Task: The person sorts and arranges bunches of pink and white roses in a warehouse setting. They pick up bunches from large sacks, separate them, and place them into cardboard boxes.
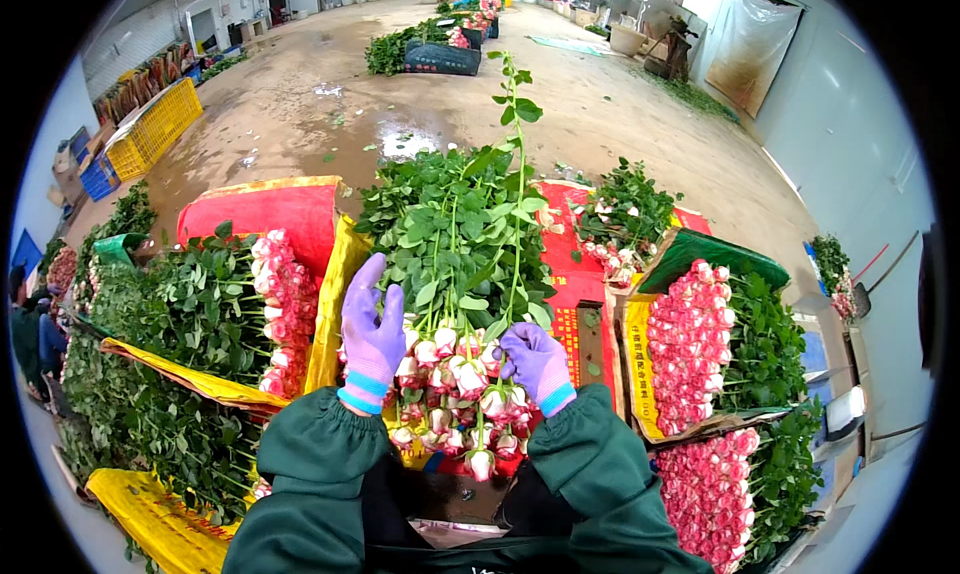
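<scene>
A heap of cut roses (469, 375) with pink-and-white blooms lies before me, blooms toward me and leafy stems pointing away. My right hand (534, 360), in a purple glove, pinches a long leafy rose stem (519, 199) close to its blooms, and the stem reaches well beyond the heap. On the left edge of the heap my left hand (373, 330), gloved the same way, is raised with thumb and fingers apart and nothing in it.
Packed pink roses (690, 341) stand in wraps at the right, others (285, 311) at the left. Red sacking (262, 210) borders the heap. Ahead are more rose bundles and a dark container (442, 58) on the wet floor (315, 116). A co-worker (37, 341) is at far left.
</scene>
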The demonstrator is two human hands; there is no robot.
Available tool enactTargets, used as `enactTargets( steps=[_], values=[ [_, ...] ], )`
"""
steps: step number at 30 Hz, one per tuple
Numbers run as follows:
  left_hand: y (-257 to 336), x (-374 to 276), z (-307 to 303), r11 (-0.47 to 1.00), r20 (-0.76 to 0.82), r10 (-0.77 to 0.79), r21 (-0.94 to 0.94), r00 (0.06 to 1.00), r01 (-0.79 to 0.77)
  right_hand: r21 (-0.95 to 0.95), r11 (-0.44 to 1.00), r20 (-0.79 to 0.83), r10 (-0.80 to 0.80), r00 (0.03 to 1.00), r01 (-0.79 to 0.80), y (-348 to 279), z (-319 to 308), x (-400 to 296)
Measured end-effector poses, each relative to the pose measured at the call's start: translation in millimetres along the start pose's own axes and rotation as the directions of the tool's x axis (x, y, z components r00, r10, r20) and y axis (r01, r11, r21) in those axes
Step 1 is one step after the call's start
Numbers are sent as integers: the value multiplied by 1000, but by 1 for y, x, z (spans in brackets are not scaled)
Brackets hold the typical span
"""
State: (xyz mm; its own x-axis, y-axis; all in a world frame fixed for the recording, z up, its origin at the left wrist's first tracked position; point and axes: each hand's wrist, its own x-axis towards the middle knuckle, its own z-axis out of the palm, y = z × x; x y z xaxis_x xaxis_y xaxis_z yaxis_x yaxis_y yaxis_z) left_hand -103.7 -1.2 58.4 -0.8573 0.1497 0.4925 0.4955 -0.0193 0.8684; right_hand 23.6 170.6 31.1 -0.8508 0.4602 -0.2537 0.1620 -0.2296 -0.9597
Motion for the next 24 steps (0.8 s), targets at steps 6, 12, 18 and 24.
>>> enactTargets(
  steps=[6,12,18,24],
  values=[
    [13,1,15,991,34,-58,-123,998,62,94,994,-70,67,995,-60,6,10,5],
    [1,-2,13,815,333,-410,-284,849,505,284,959,64,9,998,-27,46,-3,38],
    [-7,-13,10,926,337,-280,-151,899,346,550,796,6,-308,951,254,-80,-75,-98],
    [-1,-24,26,958,411,-221,-77,884,275,-25,604,-665,-604,438,796,-75,-267,-194]
  ],
)
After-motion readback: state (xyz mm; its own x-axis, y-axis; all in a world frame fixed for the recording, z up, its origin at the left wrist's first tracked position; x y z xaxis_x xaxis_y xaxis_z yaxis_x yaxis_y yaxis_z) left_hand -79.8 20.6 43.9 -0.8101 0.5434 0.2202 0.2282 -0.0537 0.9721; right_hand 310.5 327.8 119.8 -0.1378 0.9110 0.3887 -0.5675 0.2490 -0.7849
